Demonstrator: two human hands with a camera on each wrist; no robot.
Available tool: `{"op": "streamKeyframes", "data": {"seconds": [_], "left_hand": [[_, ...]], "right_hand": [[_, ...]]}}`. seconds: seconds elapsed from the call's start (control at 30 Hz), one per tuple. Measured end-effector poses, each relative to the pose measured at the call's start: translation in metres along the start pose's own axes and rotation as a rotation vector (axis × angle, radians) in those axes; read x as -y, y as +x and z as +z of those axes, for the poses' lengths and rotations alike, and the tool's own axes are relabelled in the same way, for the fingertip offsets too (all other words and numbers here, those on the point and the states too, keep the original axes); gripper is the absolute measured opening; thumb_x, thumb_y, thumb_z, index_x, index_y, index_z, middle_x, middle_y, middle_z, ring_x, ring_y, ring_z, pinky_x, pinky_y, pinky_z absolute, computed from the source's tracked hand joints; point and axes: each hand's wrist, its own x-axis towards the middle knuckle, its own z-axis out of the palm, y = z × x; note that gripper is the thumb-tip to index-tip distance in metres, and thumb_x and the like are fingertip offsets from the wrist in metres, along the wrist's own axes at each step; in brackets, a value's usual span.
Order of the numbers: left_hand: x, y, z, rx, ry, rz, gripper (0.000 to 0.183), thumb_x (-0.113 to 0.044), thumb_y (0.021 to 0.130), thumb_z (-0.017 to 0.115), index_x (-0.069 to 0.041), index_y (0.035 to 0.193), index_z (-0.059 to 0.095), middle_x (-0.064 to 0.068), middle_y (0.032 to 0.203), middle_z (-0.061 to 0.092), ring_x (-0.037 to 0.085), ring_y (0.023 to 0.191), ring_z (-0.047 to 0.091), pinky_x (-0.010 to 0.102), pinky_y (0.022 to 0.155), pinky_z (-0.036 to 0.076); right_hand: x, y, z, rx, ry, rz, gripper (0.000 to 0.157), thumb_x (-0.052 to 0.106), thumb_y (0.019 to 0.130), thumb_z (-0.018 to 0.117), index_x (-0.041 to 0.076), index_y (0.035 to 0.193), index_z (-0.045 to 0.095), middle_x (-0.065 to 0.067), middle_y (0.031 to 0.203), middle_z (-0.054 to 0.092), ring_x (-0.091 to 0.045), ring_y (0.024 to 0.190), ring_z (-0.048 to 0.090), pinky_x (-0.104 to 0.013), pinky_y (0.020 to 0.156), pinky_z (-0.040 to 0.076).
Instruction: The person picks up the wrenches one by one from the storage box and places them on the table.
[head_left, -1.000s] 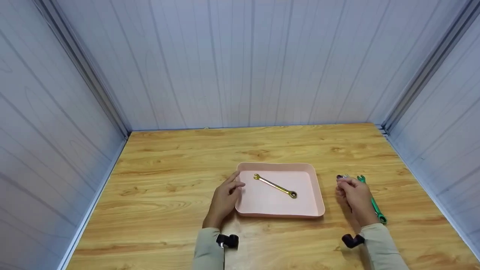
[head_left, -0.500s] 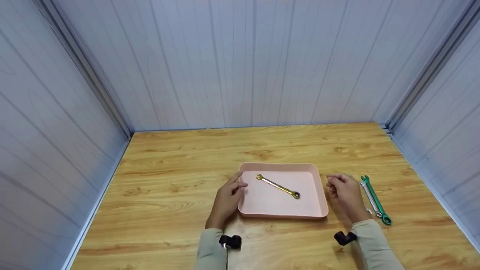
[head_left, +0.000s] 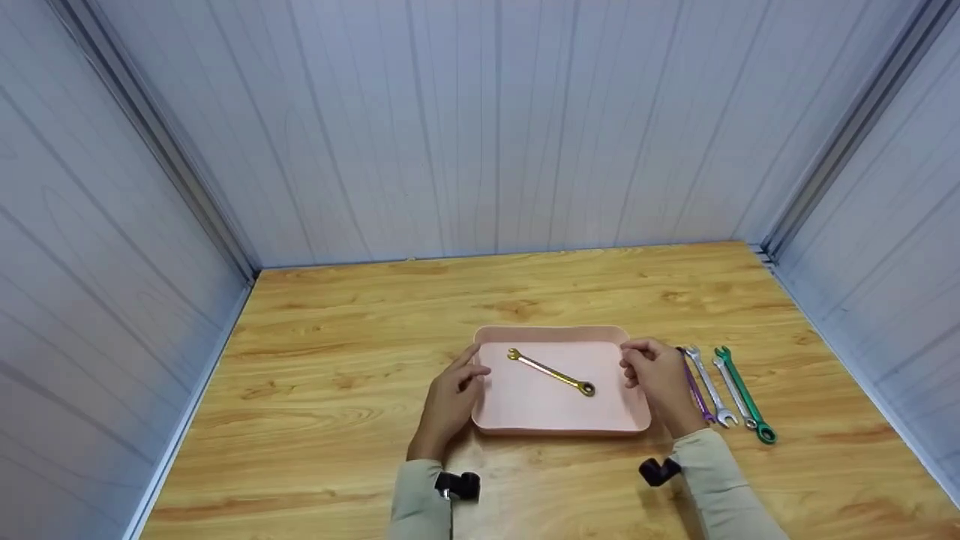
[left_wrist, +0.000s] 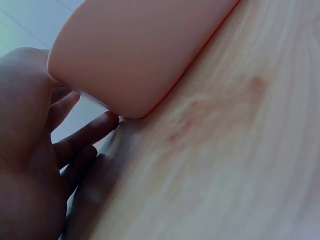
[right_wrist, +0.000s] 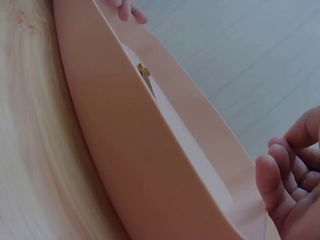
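Note:
A pink tray (head_left: 562, 430) rests on the table with a gold combination wrench (head_left: 551, 371) lying slantwise inside it. At the tray's left side, my left hand (head_left: 448, 397) grips the wall, some fingertips over the rim and others outside below the corner. In the left wrist view the left hand (left_wrist: 25, 145) is seen close against the tray's corner. My right hand (head_left: 656, 375) is at the tray's right rim with its fingers loosely curled. The right wrist view shows nothing between the fingers of the right hand (right_wrist: 295, 170).
Right of the tray lie a purple wrench (head_left: 697, 390), a silver wrench (head_left: 711, 386), a smaller silver wrench (head_left: 735, 394) and a green wrench (head_left: 746, 397), side by side. Pale panelled walls (head_left: 495, 135) enclose the wooden table (head_left: 337, 337) at back and sides.
My right hand has moved left from beside the wrenches to the tray's right rim, uncovering the purple and silver wrenches. My left hand stays at the tray; the gold wrench lies as before.

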Motion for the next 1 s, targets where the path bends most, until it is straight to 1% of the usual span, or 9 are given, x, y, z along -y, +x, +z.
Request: {"op": "streamKeyframes", "data": {"seconds": [0.13,0.2,0.3,0.47,0.63,0.7,0.8,0.9,1.0], "left_hand": [[0.0,0.0,0.001,0.002,0.006,0.012,0.021,-0.007,0.096,0.06,-0.012,0.107,0.077,-0.006,0.151,0.049,0.017,0.136,0.046,0.039,0.112,0.038],[0.001,-0.001,0.0,0.006,0.002,0.007,0.02,-0.007,0.097,0.06,-0.011,0.107,0.077,-0.005,0.151,0.048,0.018,0.137,0.045,0.039,0.113,0.037],[0.001,-0.002,-0.001,0.006,-0.004,-0.019,0.02,-0.007,0.097,0.06,-0.01,0.107,0.077,-0.006,0.152,0.048,0.018,0.138,0.044,0.038,0.113,0.036],[0.0,-0.002,-0.001,0.002,-0.011,-0.012,0.02,-0.007,0.096,0.06,-0.008,0.107,0.076,-0.004,0.152,0.048,0.02,0.138,0.044,0.039,0.114,0.035],[0.002,-0.004,0.004,0.026,-0.017,-0.021,0.02,-0.007,0.097,0.06,-0.007,0.108,0.076,-0.005,0.152,0.047,0.019,0.139,0.043,0.038,0.114,0.035],[0.002,-0.005,0.005,0.019,-0.021,-0.025,0.02,-0.006,0.096,0.06,-0.008,0.108,0.077,-0.005,0.152,0.048,0.019,0.138,0.043,0.038,0.114,0.035],[0.002,-0.003,0.007,0.011,-0.026,-0.01,0.019,-0.007,0.097,0.06,-0.009,0.107,0.076,-0.003,0.152,0.048,0.02,0.139,0.043,0.039,0.115,0.033],[0.001,-0.002,0.005,0.017,-0.015,0.004,0.02,-0.008,0.097,0.06,-0.009,0.109,0.076,-0.004,0.152,0.047,0.02,0.139,0.042,0.039,0.115,0.033],[-0.001,-0.001,0.002,0.014,-0.006,0.014,0.02,-0.009,0.098,0.06,-0.008,0.11,0.076,-0.004,0.153,0.047,0.02,0.139,0.042,0.039,0.115,0.033]], "right_hand": [[-0.001,0.0,0.005,0.004,0.018,-0.017,0.02,0.004,0.1,0.057,-0.011,0.11,0.063,-0.014,0.081,0.064,-0.016,0.065,0.058,-0.027,0.055,0.055],[-0.002,-0.001,0.008,0.008,0.023,-0.019,0.018,0.003,0.1,0.057,-0.011,0.109,0.064,-0.013,0.08,0.064,-0.015,0.064,0.058,-0.027,0.055,0.056],[-0.003,0.0,0.012,0.014,0.028,-0.029,0.016,0.002,0.099,0.058,-0.01,0.106,0.066,-0.014,0.079,0.064,-0.016,0.063,0.058,-0.027,0.054,0.055],[-0.004,0.0,0.013,0.002,0.025,-0.048,0.016,0.001,0.098,0.058,-0.01,0.106,0.066,-0.014,0.079,0.065,-0.015,0.062,0.058,-0.026,0.054,0.055],[-0.003,-0.004,0.015,-0.005,-0.005,-0.038,0.015,0.001,0.098,0.058,-0.009,0.104,0.067,-0.013,0.08,0.065,-0.02,0.066,0.06,-0.027,0.059,0.056],[-0.001,-0.004,0.018,0.008,-0.018,-0.05,0.015,0.003,0.098,0.058,-0.007,0.103,0.069,-0.013,0.081,0.066,-0.024,0.07,0.062,-0.027,0.063,0.056],[0.0,-0.002,0.023,0.018,-0.01,-0.06,0.014,0.003,0.097,0.059,-0.006,0.101,0.07,-0.014,0.081,0.067,-0.027,0.074,0.063,-0.027,0.065,0.056],[0.001,0.0,0.028,0.018,0.011,-0.056,0.013,0.0,0.096,0.06,-0.007,0.1,0.07,-0.014,0.08,0.067,-0.026,0.074,0.063,-0.026,0.064,0.056],[0.001,0.004,0.032,0.023,0.012,-0.061,0.013,0.0,0.095,0.061,-0.007,0.101,0.07,-0.015,0.081,0.067,-0.029,0.077,0.065,-0.028,0.066,0.057]]}}
